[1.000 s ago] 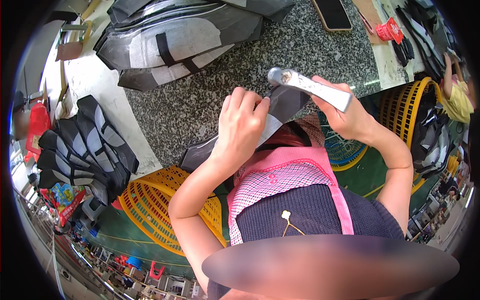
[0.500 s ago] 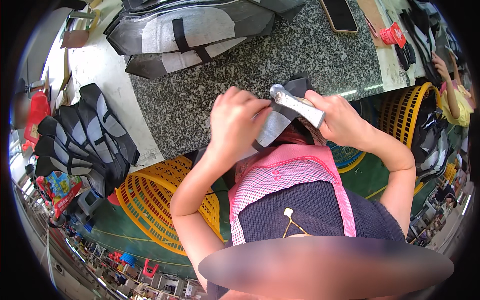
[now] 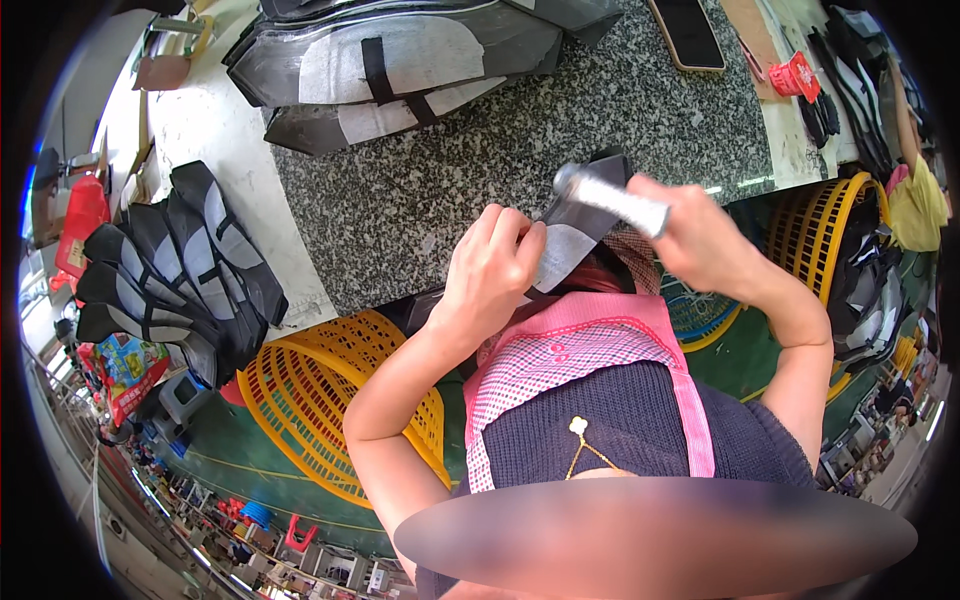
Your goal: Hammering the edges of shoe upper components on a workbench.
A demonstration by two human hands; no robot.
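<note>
My left hand (image 3: pixel 495 265) is closed at the near edge of the stone slab, its bent fingers pinching the left edge of a black panel with a light grey patch (image 3: pixel 568 250). The panel lies over the slab's edge, and its lower end is partly behind my hand and apron. My right hand (image 3: pixel 700 235) grips a hammer (image 3: pixel 622 203), whose whitish metal is smeared by motion. The hammer's rounded end hangs over the panel's far part; whether it touches cannot be told.
The speckled stone slab (image 3: pixel 400 215) carries stacked black-and-grey panels (image 3: pixel 400 65) and a phone (image 3: pixel 688 35). More panels (image 3: pixel 205 260) fan out at the left. Yellow baskets (image 3: pixel 330 400) stand below the table on both sides. Another person's yellow garment (image 3: pixel 918 205) shows far right.
My left hand has come lower and closer to me along the panel, uncovering more of its grey patch. The hammer in my right hand has shifted slightly right and now looks blurred.
</note>
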